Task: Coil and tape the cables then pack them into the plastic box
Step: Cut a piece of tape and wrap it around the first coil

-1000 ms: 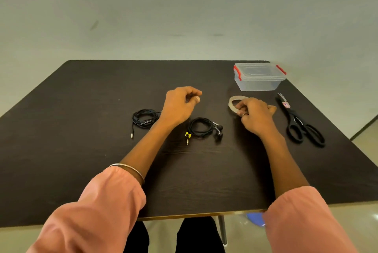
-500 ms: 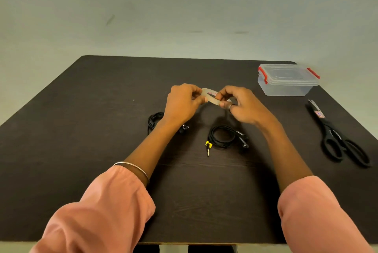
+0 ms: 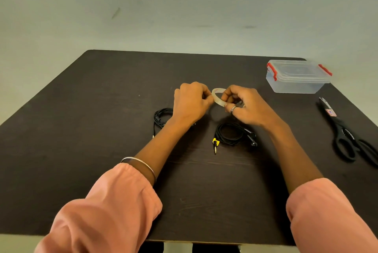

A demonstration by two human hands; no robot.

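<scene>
Pink sleeves (image 3: 114,211) fill my near edge. Coiled black cable (image 3: 231,134), yellow-collared plug toward me, lies untaped just nearer than the hands; second coil (image 3: 161,115) sits to its left, half hidden by the wrist. A second ago the tape roll (image 3: 218,97) was on the table under the right hand (image 3: 245,107); now both hands pinch it aloft, left hand (image 3: 191,102) picking at its rim. I judge taping is about to start. Tape's free end: can't make out. Scissors (image 3: 347,138) right, cut off by the frame. Plastic box (image 3: 296,76) far right, lid on.
</scene>
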